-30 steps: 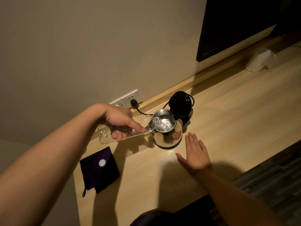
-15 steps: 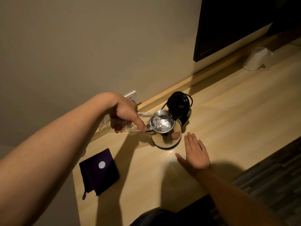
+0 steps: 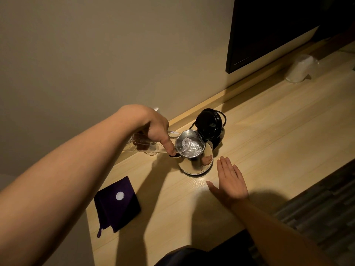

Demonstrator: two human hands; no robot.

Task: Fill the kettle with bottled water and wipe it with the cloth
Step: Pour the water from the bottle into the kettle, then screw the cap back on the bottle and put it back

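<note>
fingers [image 3: 170,145] of the left hand [image 3: 153,129] wrap the clear water bottle [image 3: 148,145], tipped nearly level with its neck over the open steel kettle [image 3: 194,152], whose black lid [image 3: 208,123] stands up and whose inside shows water. right hand [image 3: 229,181] lies flat, fingers spread, palm down on the wooden desk [image 3: 269,135] just beside the kettle. folded dark purple cloth [image 3: 117,205] carrying a white bottle cap [image 3: 119,195] lies near the desk's left edge, with bare wood to the right.

No text or label can be read anywhere.
</note>
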